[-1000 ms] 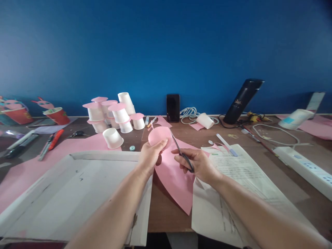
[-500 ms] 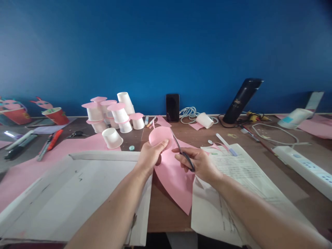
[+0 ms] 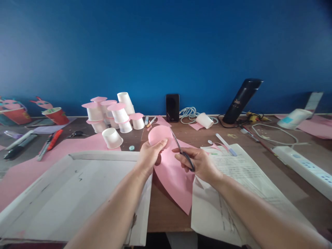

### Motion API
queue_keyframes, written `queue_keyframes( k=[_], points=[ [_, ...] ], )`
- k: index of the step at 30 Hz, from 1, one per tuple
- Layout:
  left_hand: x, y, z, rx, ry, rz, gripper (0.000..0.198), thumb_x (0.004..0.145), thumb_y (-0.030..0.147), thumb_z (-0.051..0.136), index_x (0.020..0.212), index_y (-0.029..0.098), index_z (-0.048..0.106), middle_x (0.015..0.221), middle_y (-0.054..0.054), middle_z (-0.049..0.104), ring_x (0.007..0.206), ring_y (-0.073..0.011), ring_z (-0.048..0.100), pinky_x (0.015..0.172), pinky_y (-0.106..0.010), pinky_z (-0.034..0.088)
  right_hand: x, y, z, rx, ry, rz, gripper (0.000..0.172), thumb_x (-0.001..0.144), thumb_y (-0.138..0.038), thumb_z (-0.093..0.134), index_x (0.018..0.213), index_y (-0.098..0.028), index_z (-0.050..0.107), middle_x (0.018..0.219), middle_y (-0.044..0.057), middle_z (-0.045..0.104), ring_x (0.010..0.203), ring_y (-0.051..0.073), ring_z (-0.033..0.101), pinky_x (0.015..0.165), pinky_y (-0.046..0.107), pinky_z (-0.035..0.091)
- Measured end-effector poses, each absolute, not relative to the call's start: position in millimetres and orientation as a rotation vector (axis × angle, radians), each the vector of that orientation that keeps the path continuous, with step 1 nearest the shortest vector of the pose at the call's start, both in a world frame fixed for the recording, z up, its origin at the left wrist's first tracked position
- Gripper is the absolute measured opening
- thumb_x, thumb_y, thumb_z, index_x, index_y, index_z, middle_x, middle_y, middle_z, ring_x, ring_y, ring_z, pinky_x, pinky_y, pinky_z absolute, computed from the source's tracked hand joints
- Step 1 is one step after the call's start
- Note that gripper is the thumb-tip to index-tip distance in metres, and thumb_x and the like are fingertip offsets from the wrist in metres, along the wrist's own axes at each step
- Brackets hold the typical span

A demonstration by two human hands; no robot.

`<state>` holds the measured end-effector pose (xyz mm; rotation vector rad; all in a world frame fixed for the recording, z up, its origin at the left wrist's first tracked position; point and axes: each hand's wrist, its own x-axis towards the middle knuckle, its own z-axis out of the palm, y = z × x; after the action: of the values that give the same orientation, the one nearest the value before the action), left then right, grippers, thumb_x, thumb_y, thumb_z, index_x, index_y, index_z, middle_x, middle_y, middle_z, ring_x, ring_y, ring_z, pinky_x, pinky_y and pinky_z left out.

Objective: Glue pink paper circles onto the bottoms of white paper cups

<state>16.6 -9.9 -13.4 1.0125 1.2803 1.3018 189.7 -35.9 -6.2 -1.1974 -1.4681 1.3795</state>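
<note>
Between thumb and fingers, my left hand pinches a rounded piece of pink paper. My right hand grips black-handled scissors, their blades lying along the right edge of the round piece. Below both hands a larger pink sheet hangs down to a point over the desk; where it joins the round piece is partly hidden by my fingers. A white paper cup lies tilted to the left of my left hand.
White cups with pink paper tops stand stacked at the back left. A phone leans on the wall. A black flask tilts at right, near a power strip. Printed sheets and a white box lid flank my arms.
The round pink piece has shifted very slightly left with my left hand. A thin paper strip above it no longer shows upright. My right hand and the scissors stay almost in place.
</note>
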Motion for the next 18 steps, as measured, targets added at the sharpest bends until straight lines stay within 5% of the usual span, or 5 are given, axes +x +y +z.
queue_keyframes(
  k=[18],
  points=[
    [14.0, -12.3, -15.4, 1.175, 1.321, 1.187, 0.051, 0.067, 0.059, 0.068, 0.048, 0.020, 0.041, 0.036, 0.005, 0.033, 0.034, -0.0082, 0.031, 0.036, -0.025, 0.021, 190.7, -34.5, -4.6, -1.194, -1.486, 1.341, 0.044, 0.071, -0.050, 0.071, 0.100, -0.016, 0.070, 0.056, -0.003, 0.055, 0.047, 0.008, 0.051, 0.045, 0.021, 0.041]
  ],
)
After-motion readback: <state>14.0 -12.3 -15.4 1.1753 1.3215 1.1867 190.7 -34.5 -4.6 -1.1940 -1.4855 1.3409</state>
